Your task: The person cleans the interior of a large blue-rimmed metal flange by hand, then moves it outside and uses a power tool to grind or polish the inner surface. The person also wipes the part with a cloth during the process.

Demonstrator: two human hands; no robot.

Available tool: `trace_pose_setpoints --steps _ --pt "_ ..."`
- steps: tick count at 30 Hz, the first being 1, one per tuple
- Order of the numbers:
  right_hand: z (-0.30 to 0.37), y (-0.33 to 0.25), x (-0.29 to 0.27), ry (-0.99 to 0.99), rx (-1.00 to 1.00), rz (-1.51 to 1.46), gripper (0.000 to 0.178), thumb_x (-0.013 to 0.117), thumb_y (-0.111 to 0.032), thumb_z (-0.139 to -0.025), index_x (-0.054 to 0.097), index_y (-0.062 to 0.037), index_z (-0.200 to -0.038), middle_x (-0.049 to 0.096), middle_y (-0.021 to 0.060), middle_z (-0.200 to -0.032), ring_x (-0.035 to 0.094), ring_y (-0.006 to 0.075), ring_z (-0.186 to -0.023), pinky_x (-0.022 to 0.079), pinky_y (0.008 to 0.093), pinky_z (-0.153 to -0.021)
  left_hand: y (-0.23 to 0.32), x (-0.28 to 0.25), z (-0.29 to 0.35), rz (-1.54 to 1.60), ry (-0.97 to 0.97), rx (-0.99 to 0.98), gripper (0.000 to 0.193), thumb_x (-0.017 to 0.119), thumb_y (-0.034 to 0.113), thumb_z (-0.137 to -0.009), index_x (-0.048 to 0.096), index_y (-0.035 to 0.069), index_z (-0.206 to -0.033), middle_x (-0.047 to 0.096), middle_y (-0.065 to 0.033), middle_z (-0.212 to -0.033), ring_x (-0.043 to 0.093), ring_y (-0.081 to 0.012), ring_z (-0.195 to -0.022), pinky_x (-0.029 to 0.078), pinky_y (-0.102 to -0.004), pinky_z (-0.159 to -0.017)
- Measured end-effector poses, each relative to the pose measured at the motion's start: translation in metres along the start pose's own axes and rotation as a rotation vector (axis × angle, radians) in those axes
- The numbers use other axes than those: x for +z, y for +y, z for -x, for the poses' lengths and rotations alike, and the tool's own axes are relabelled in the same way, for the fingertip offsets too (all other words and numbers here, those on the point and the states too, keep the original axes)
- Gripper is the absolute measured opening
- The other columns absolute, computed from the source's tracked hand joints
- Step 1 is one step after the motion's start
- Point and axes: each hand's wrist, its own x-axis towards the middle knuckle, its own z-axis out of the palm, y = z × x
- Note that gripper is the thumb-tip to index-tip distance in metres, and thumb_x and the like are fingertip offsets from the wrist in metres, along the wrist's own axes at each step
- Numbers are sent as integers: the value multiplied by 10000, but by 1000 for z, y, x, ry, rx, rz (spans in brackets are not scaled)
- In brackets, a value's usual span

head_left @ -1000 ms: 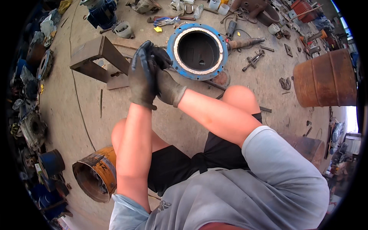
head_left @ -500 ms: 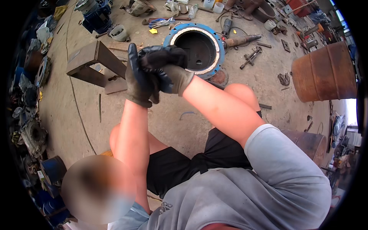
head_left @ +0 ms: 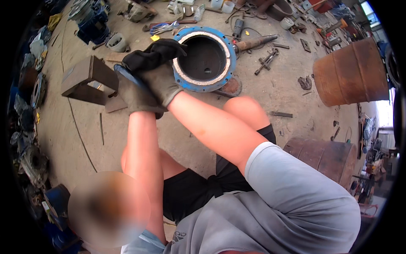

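Both my hands wear grey-brown work gloves with dark fingers, and they meet in front of me, left of the blue flange. My left hand (head_left: 137,93) is on the near side, its fingers mostly hidden. My right hand (head_left: 158,70) crosses over it from the right, its black fingers bunched and closed against the left glove; what they hold, if anything, is hidden. Just beyond the hands, a round blue flange (head_left: 231,63) with a pale ring and a dark hollow centre stands on the floor. Left of the hands sits an angular steel bracket (head_left: 80,76).
A rusty drum (head_left: 349,74) lies at the right, and another drum (head_left: 323,158) is nearer me. Beyond the flange are a grinder-like tool (head_left: 238,28), blue-white gloves (head_left: 164,28) and a white pot (head_left: 117,43). A blue motor (head_left: 91,25) stands far left. A cable (head_left: 79,127) runs along the floor.
My joined hands have shifted left within the view and turned, so the right hand now covers more of the left. The view has also shifted slightly.
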Motion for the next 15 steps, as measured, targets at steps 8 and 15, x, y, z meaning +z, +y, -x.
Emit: trace_pose_setpoints --steps 8,15 --pt "-21 -6 -13 433 497 -973 528 697 -78 -986 494 -31 -1470 676 115 -1291 644 212 -1179 504 358 -1060 8 19 39 -425 16 -12 529 351 364 -1180 515 11 -1540 590 -148 -1507 584 -242 -1327 456 -359 -1133" --pt "2 -15 -21 123 97 -448 440 586 -134 -966 602 24 -1376 623 288 -1362 621 462 -1237 482 512 -1104 52 -12 42 624 -228 -375 846 275 697 -1088 504 8 -1522 610 -149 -1481 605 -291 -1317 399 -408 -1199"
